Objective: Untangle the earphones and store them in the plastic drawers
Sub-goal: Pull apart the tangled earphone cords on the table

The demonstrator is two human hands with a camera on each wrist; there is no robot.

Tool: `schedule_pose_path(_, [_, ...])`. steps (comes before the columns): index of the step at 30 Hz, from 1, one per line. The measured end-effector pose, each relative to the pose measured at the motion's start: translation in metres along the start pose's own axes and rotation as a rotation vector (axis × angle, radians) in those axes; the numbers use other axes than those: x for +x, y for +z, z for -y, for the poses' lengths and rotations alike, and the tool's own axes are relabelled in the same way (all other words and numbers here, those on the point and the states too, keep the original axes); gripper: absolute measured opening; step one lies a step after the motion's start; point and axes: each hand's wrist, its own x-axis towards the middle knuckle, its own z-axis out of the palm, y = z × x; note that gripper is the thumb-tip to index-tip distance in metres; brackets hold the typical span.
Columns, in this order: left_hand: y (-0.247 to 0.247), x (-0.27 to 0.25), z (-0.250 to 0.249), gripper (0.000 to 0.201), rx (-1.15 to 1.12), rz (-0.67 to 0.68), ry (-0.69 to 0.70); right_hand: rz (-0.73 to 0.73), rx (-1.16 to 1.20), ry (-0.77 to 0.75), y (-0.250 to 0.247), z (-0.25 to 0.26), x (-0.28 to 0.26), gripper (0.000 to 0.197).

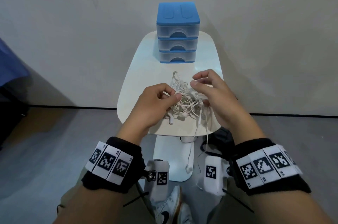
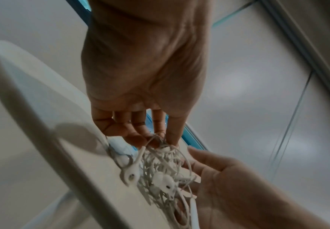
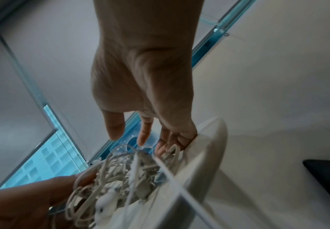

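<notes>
A tangle of white earphones (image 1: 184,102) lies on the near half of a small white table (image 1: 139,70). My left hand (image 1: 174,95) pinches a few cords between thumb and fingers at the tangle's left side; the left wrist view shows this pinch on the earphones (image 2: 160,167) by the left hand (image 2: 164,139). My right hand (image 1: 193,80) is at the tangle's right, thumb and forefinger held apart above it. Its lower fingers (image 3: 164,145) curl into a loop of the earphones (image 3: 121,175). The blue plastic drawers (image 1: 177,33), three high, stand shut at the table's far end.
One cord (image 1: 206,132) hangs over the table's front edge, and an earbud (image 1: 188,168) dangles near the table's white base. A black bag (image 1: 222,136) lies on the floor at the right. A pale wall stands close behind the table.
</notes>
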Motion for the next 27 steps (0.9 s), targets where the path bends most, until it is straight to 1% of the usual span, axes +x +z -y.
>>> schedule_pose_path(3, [0.003, -0.003, 0.002, 0.019, -0.077, -0.002, 0.021, 0.087, 0.049, -0.093, 0.003, -0.004, -0.014, 0.019])
schedule_pose_path(5, [0.005, -0.003, 0.004, 0.018, -0.110, -0.007, 0.026, 0.137, 0.014, -0.118, 0.003, -0.011, -0.020, 0.015])
schedule_pose_path(7, [0.005, -0.003, 0.004, 0.017, -0.128, -0.012, 0.035, 0.147, -0.022, -0.139, 0.002, -0.016, -0.021, 0.010])
schedule_pose_path(11, [0.007, -0.004, 0.002, 0.019, -0.195, 0.005, 0.041, 0.156, -0.075, -0.150, -0.001, -0.021, -0.019, 0.009])
schedule_pose_path(13, [0.008, -0.005, 0.001, 0.020, -0.225, 0.008, 0.038, 0.165, -0.097, -0.158, 0.000, -0.023, -0.017, 0.010])
schedule_pose_path(15, [0.009, -0.005, 0.000, 0.021, -0.237, 0.004, 0.035, 0.169, -0.117, -0.168, 0.000, -0.023, -0.016, 0.015])
schedule_pose_path(19, [0.011, -0.003, 0.002, 0.023, -0.245, -0.029, 0.017, 0.212, -0.112, -0.178, -0.004, -0.018, -0.017, 0.036])
schedule_pose_path(21, [0.013, -0.004, 0.001, 0.024, -0.228, -0.040, 0.014, 0.228, -0.156, -0.209, -0.005, -0.014, -0.018, 0.036])
schedule_pose_path(23, [0.014, -0.004, 0.001, 0.024, -0.202, -0.051, 0.014, 0.202, -0.170, -0.216, -0.005, -0.013, -0.019, 0.032])
schedule_pose_path(25, [0.014, -0.004, 0.000, 0.023, -0.162, -0.059, 0.019, 0.178, -0.152, -0.223, -0.004, -0.012, -0.020, 0.032])
schedule_pose_path(27, [0.013, -0.004, 0.001, 0.021, -0.112, -0.064, 0.023, 0.171, -0.196, -0.234, -0.005, -0.010, -0.020, 0.032])
